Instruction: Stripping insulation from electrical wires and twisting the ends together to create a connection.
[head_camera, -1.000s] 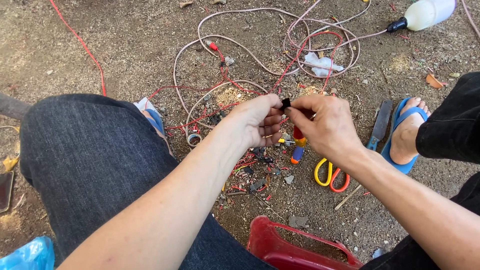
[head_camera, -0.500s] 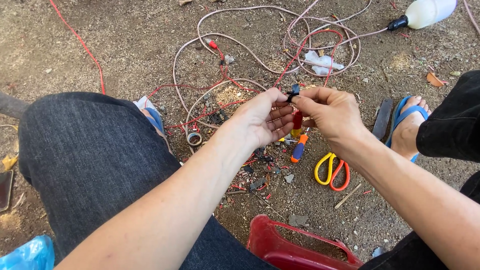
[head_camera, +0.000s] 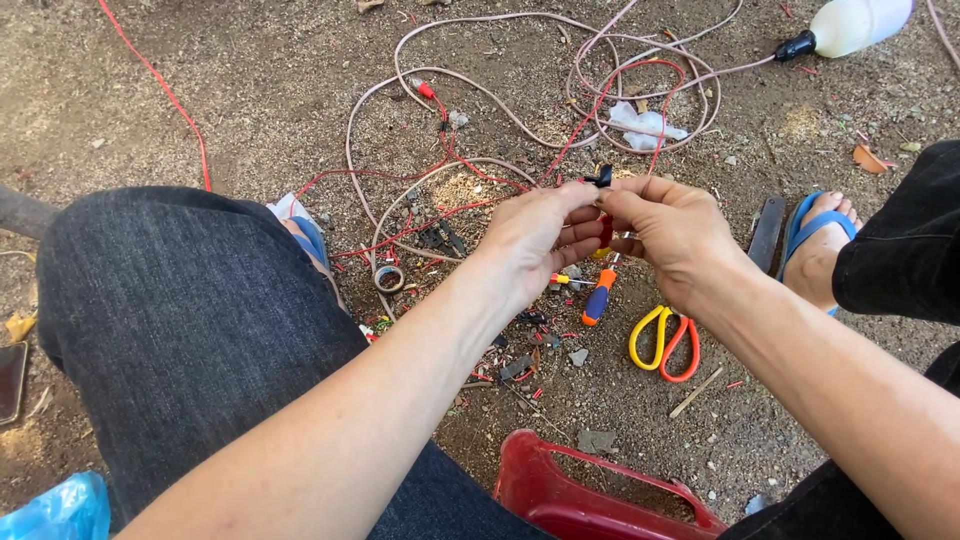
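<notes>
A small black connector (head_camera: 600, 177) is sticking up between the two hands, raised above the dirt ground (head_camera: 250, 90) and close under the person's eyes, probably so the fine work can be seen. The left hand (head_camera: 535, 245) is pinching it from one side with fingertips closed narrowly on it; the right hand (head_camera: 675, 235) is meeting it from the other, fingers curled tight around the same piece and a red wire (head_camera: 606, 232) hanging beneath. Just below are lying a screwdriver with an orange and blue handle (head_camera: 597, 299) and yellow and orange scissors (head_camera: 662, 343), near at hand. Pink cable (head_camera: 480, 95) is looping beyond, toward a white bottle (head_camera: 850, 24).
</notes>
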